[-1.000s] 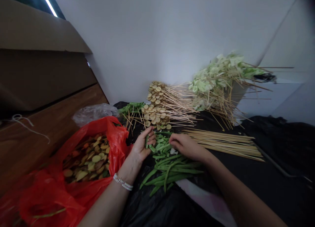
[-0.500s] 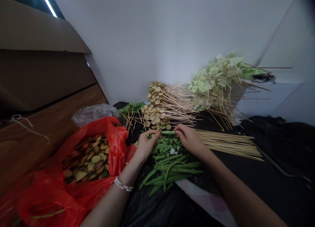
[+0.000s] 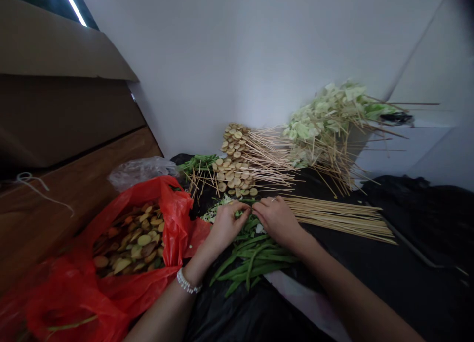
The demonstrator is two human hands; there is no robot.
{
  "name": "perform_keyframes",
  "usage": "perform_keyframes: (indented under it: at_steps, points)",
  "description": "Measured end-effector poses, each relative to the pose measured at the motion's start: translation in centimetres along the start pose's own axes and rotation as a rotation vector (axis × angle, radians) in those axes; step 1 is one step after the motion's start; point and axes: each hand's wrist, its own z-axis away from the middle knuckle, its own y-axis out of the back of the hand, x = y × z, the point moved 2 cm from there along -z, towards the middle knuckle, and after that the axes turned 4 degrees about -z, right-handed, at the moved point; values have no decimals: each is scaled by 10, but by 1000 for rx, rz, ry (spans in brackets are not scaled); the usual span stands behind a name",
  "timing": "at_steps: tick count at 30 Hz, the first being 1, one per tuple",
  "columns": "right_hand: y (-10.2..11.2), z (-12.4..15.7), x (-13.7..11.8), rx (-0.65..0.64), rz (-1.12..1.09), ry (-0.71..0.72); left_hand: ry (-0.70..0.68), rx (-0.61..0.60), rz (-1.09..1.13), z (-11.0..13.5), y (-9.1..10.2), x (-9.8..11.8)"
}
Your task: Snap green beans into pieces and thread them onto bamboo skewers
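A heap of green beans (image 3: 255, 255) lies on black plastic in front of me, whole pods near me and short cut pieces farther back. My left hand (image 3: 225, 224) and my right hand (image 3: 276, 219) sit close together over the cut pieces, fingers curled and pinching a green bean piece between them. A bead bracelet circles my left wrist. Bare bamboo skewers (image 3: 336, 216) lie in a bundle just right of my right hand.
A red plastic bag (image 3: 111, 282) of sliced potato rounds stands at the left. Behind the beans are skewered potato slices (image 3: 235, 161), skewered green beans (image 3: 198, 163) and a tall pile of skewered cabbage (image 3: 326, 119). A clear bag (image 3: 137, 170) and cardboard box (image 3: 55, 85) lie left.
Both hands reached back to the far edge of the beans, stretched a bean between them, then closed in together over the cut pieces.
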Motion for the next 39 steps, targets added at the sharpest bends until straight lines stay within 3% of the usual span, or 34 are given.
perform_keyframes:
  at_steps: [4,8,13,18,24,27,31,35,39]
  points:
    - [-2,2,-3,37,88,86,-66,-55,-45,1,0,5]
    - [-3,2,-8,56,69,144,-45,-27,9,2,0,5]
    - [-1,3,-15,138,41,194,158,100,193,0,0,3]
    - [0,5,-16,290,-27,155,381,107,481,0,3,5]
    - [5,4,-6,481,-459,-2,439,94,507,-1,6,8]
    - [11,2,9,611,-708,-230,436,101,439,-3,5,1]
    - [9,-4,27,635,-1181,-467,489,130,399,-5,5,-12]
    - [3,-8,31,615,-1410,-496,499,148,421,-4,6,-14]
    - [2,-8,28,619,-1397,-492,473,22,537,-2,3,-5]
